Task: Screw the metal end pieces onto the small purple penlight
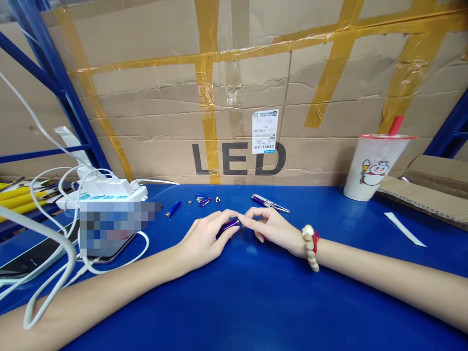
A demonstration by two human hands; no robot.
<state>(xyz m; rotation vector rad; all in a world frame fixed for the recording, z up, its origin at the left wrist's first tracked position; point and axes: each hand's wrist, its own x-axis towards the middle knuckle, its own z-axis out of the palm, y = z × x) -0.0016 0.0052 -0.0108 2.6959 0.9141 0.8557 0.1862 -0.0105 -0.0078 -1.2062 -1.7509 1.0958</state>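
My left hand [210, 233] is closed around a short purple metal tube [229, 224], held just above the blue tabletop. At the tube's right end, the thumb and index finger of my right hand [268, 225] are pinched together and touching it; whether a small part sits between them is hidden. Beyond my hands lie a blue metal tube [173, 209], a small round disc [189, 202], blue and purple carabiner clips [204, 200] and a tiny silver piece [218, 199]. A purple and silver pen-like tool [268, 202] rests behind my right hand.
On the left, a white power strip [139, 194] with plugs and looping white cables stands by a phone [109, 252]; one cable crosses my left forearm. A drink cup [378, 168] and an open carton [431, 195] are at right, near a white paper strip [404, 229]. Large cardboard [157, 112] backs the table.
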